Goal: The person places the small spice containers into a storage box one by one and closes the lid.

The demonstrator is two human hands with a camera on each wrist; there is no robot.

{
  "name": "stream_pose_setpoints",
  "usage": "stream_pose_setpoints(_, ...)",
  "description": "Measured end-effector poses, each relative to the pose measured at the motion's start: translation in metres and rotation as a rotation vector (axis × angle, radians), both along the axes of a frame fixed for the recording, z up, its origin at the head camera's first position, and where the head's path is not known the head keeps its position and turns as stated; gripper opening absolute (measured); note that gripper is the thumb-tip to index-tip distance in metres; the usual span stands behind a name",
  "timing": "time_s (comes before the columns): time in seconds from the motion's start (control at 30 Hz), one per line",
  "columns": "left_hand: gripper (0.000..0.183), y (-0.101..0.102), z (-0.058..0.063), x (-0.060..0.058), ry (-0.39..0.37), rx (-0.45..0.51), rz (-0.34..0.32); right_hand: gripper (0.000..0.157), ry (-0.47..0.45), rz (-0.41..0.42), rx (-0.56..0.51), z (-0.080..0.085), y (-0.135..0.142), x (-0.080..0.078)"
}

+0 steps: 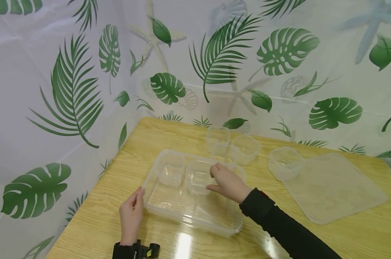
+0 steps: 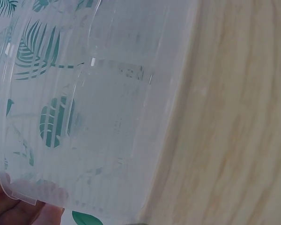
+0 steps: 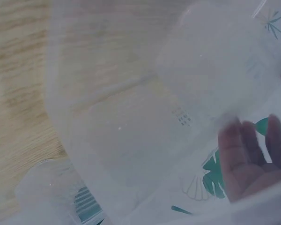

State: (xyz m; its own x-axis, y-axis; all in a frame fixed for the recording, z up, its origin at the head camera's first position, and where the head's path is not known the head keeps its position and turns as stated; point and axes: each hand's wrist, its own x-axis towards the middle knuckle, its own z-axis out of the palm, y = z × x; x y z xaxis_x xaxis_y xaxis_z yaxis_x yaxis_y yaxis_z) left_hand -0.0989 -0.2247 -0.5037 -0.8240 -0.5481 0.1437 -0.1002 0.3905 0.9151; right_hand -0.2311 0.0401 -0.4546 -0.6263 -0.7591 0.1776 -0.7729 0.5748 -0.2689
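Small clear square plastic container [image 1: 198, 178], and it's right here at the right hand [image 1: 228, 183]! Thumb and fingertips stand a little parted, fingers bent, right at the container's right side; whether they actually grip it, I cannot tell. Over to the left hand [image 1: 132, 214], and that one is holding firm, fingers and thumb closed on the left edge of the large clear rectangular plastic box [image 1: 195, 223]. The small container sits inside that box, just beside a matching clear container [image 1: 171, 174] on its left. Three more clear containers [image 1: 246, 149] cluster by the box's far right corner, and out right, another small clear tub [image 1: 284, 167] overlaps the corner of a flat translucent sheet [image 1: 337, 190] on the wooden table [image 1: 124, 162].
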Motion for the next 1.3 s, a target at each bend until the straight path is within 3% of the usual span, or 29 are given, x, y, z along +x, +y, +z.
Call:
stream_pose_setpoints(0.7, 0.040, 0.0018, 0.0012, 0.0004, 0.006, 0.000, -0.002, 0.016, -0.029, 0.073, 0.042, -0.0017, -0.0002, 0.0009)
stream_pose_setpoints(1.07, 0.037, -0.0012, 0.0006, -0.0005, 0.011, 0.002, 0.008, 0.018, -0.054, 0.070, 0.061, 0.0006, -0.0011, 0.0005)
stream_pose_setpoints(1.3, 0.040, -0.0010, -0.0001, 0.0004, 0.003, 0.005, 0.000, 0.020, -0.085, 0.069, 0.020, 0.0031, 0.0072, 0.0002)
